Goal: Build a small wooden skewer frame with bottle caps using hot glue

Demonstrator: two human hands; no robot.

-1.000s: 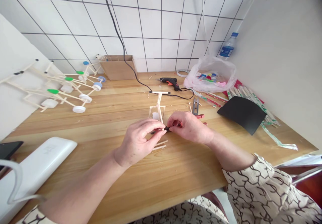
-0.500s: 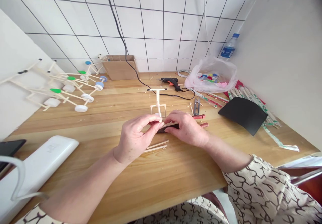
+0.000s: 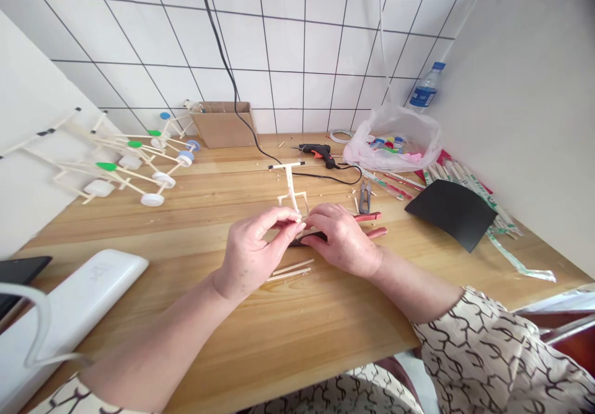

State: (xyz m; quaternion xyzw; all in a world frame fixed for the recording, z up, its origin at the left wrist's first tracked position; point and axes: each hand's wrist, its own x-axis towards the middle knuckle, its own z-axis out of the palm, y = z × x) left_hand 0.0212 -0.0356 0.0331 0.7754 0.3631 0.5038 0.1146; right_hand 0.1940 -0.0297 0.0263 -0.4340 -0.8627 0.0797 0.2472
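My left hand (image 3: 253, 248) pinches the stick frame (image 3: 289, 181), now tipped more toward eleven o'clock. My right hand (image 3: 344, 238) curls at three o'clock; I can't tell what it holds.

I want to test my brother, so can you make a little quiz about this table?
1. True or false: the glue gun is nearer the tiled wall than the stick frame is.

2. Multiple choice: which of the person's hands is closer to the red handles?
A) left hand
B) right hand

3. Fill the gap: the bottle's cap is ____.

Key: 1. True; 2. B; 3. blue
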